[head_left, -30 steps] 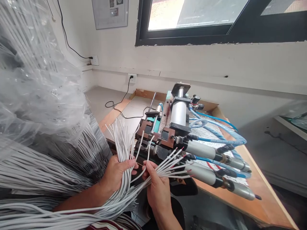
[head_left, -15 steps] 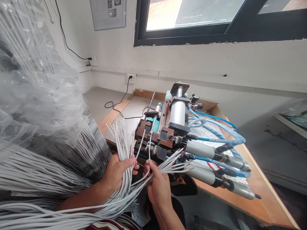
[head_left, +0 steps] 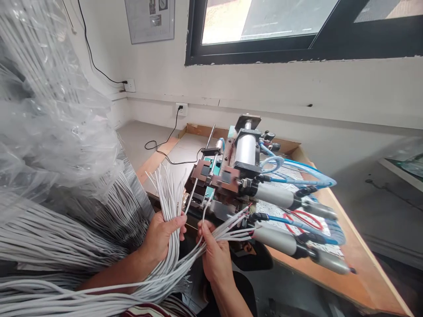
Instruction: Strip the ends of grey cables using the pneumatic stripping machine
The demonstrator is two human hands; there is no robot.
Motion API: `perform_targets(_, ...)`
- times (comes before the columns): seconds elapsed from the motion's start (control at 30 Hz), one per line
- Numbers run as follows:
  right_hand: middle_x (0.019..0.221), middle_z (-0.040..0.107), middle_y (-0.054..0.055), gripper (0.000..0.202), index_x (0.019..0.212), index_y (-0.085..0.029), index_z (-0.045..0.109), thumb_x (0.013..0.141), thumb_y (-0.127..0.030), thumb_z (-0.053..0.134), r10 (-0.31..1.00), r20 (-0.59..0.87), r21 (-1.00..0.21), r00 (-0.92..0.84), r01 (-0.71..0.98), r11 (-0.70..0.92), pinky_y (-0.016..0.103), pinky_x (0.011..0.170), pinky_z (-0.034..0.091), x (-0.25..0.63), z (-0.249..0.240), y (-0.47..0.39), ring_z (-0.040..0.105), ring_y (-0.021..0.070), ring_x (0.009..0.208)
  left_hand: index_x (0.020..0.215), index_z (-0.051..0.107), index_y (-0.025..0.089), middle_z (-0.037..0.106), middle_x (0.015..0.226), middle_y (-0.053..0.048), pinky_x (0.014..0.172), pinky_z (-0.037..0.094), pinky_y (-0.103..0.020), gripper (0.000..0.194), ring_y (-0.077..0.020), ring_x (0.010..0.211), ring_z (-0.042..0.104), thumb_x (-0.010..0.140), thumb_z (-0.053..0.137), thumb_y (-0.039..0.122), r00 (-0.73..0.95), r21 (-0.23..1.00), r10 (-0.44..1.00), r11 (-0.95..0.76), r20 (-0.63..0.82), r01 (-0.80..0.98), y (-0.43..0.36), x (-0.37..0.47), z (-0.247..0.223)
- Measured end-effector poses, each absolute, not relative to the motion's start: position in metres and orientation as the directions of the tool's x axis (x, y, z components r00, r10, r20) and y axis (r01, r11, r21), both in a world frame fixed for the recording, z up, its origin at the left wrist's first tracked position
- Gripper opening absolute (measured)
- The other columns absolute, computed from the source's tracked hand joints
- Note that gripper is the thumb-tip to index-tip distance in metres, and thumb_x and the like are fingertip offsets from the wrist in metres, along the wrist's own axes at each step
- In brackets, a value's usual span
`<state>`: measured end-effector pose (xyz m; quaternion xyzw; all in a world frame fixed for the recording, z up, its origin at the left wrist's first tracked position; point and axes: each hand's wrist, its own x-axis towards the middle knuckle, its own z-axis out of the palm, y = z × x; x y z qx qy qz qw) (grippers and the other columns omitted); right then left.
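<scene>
— What does each grip have?
— The left hand [head_left: 161,235] is closed around a fan of white wires [head_left: 168,193], ends pointing up. The right hand [head_left: 214,255] pinches a second bunch of wires [head_left: 231,226] with stripped tips, splayed to the right, just beside the machine [head_left: 238,176].
— And around them?
— The machine sits on a wooden table [head_left: 357,259] against a white wall, below a dark-framed window [head_left: 297,31]. At the left, a clear plastic bag [head_left: 56,132] covers a big mass of white wires.
</scene>
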<state>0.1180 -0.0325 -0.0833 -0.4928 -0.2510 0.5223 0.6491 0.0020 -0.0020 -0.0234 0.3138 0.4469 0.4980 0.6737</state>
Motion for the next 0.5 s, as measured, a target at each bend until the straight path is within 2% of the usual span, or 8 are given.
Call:
perform_targets(0.13, 0.064, 0.05, -0.001, 0.026, 0.078, -0.018, 0.063, 0.075, -0.045, 0.06, 0.967, -0.176, -0.936, 0.182, -0.337, -0.107, 0.024, 0.058, 0.032, 0.12, -0.094, -0.05, 0.041, 0.0118, 0.059, 0.071, 0.061, 0.012, 0.05, 0.044, 0.006, 0.035, 0.032, -0.018, 0.022, -0.0052, 0.036, 0.042, 0.056, 0.074, 0.023, 0.138, 0.886, 0.963, 0.269, -0.233, -0.378, 0.002, -0.001, -0.023)
perform_targets(0.33, 0.062, 0.048, -0.001, 0.029, 0.075, -0.018, 0.062, 0.074, -0.047, 0.059, 0.977, -0.206, -0.951, 0.052, -0.248, -0.188, 0.025, 0.057, 0.031, 0.123, -0.096, -0.065, 0.04, 0.0128, 0.059, 0.076, 0.066, 0.01, 0.054, 0.045, 0.001, 0.036, 0.031, -0.019, 0.025, -0.0077, 0.039, 0.045, 0.062, 0.07, 0.032, 0.235, 0.925, 0.959, 0.229, -0.161, -0.302, 0.003, -0.003, -0.019)
perform_targets(0.5, 0.06, 0.045, -0.001, 0.032, 0.071, -0.017, 0.061, 0.075, -0.049, 0.057, 0.979, -0.199, -0.958, -0.033, -0.202, -0.202, 0.025, 0.057, 0.031, 0.121, -0.088, -0.067, 0.039, 0.013, 0.059, 0.07, 0.064, 0.012, 0.053, 0.046, 0.003, 0.037, 0.032, -0.019, 0.023, -0.0067, 0.038, 0.044, 0.06, 0.071, 0.031, 0.13, 0.964, 0.985, 0.145, -0.118, -0.225, 0.003, -0.003, -0.02)
